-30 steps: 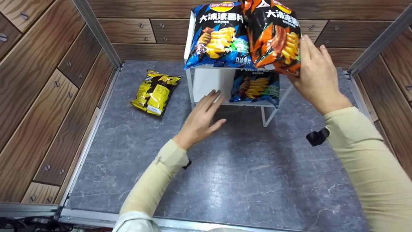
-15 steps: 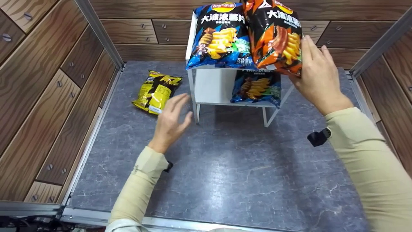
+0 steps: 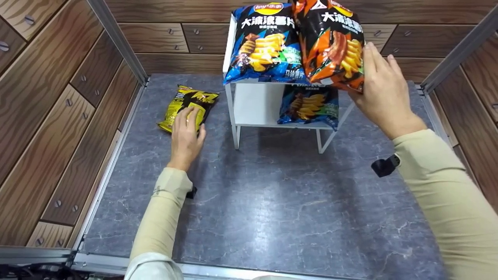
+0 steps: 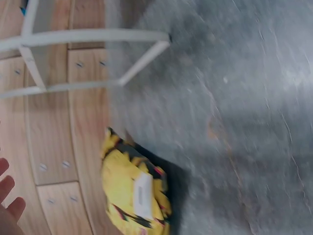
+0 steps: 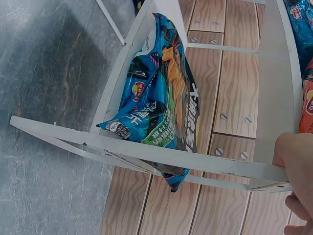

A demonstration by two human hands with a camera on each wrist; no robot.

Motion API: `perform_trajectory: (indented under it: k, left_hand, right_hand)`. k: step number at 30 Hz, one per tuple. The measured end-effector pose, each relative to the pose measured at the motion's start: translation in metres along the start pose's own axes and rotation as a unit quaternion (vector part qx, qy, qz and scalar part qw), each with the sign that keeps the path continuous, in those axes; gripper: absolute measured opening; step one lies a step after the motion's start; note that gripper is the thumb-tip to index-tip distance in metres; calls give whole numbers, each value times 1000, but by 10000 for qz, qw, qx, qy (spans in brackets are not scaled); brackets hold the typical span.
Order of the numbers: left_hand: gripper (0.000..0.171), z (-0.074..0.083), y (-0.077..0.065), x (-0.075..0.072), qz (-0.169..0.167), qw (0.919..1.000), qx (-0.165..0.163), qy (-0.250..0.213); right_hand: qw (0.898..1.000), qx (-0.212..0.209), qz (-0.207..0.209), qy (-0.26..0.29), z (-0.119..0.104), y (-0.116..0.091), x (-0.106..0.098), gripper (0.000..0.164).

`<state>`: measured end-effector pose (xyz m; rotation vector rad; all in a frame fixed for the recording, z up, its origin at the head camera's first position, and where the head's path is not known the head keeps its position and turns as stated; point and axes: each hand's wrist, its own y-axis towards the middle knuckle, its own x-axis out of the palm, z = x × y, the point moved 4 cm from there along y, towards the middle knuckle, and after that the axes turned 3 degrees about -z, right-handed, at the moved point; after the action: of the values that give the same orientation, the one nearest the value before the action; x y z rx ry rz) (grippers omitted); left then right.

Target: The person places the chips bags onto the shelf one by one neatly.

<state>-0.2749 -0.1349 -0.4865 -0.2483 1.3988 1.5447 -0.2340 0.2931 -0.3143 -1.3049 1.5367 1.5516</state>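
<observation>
My left hand (image 3: 184, 134) reaches over the yellow and black chip bag (image 3: 175, 111) on the floor. Its fingers look relaxed; in the left wrist view, fingertips (image 4: 9, 188) appear apart from that bag. My right hand (image 3: 385, 87) rests at the right side of the white two-tier rack (image 3: 255, 103), beside the orange and black chip bag (image 3: 330, 50). Its visible fingers are fairly straight, while the thumb touches the rack's upper corner in the right wrist view. A blue and black chip bag (image 3: 264, 46) stands left of the orange one on the top tier.
Another blue chip bag (image 5: 161, 93) lies on the lower tier, at its right, next to bare shelf. Grey marbled floor (image 3: 264, 202) spreads in front of the rack. Wood-patterned walls (image 3: 161, 37) enclose the back and sides, with metal frame bars (image 3: 116, 35) at the corners.
My left hand has moved left from the rack's lower tier to above the yellow bag. My right hand and the bags on the rack have stayed put.
</observation>
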Motion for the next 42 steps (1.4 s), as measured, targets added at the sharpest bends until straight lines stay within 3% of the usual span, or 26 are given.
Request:
perform_trajectory:
  k: [6, 14, 18, 22, 29, 33, 38, 42]
  left_hand:
    - [47, -21, 6, 14, -148, 9989, -345, 267]
    - [59, -42, 13, 32, -924, 9878, -1061, 671]
    - [70, -52, 12, 39, -1380, 9738, -1572, 892]
    - [78, -60, 6, 48, -2018, 9526, -2019, 1049]
    - [74, -66, -3, 62, -2730, 9249, -2329, 1258]
    - [76, -68, -3, 69, -3120, 9079, -2596, 1046]
    - [76, -66, -5, 74, -3431, 8962, -2695, 802]
    - [79, -61, -9, 78, -3567, 8925, -2488, 1193]
  right_hand:
    - [9999, -32, 106, 17, 1, -1, -1, 95]
    - [9998, -55, 202, 51, 2, -1, 0, 91]
    - [9999, -22, 131, 19, 1, -1, 0, 94]
    - [9998, -64, 168, -23, 0, 0, -1, 93]
    - [9999, -42, 151, 16, -1, 1, 1, 94]
    - [9999, -13, 111, 17, -2, 0, 1, 94]
    - [9999, -1, 114, 23, -1, 0, 0, 94]
    - [9999, 3, 121, 45, -1, 0, 0, 95]
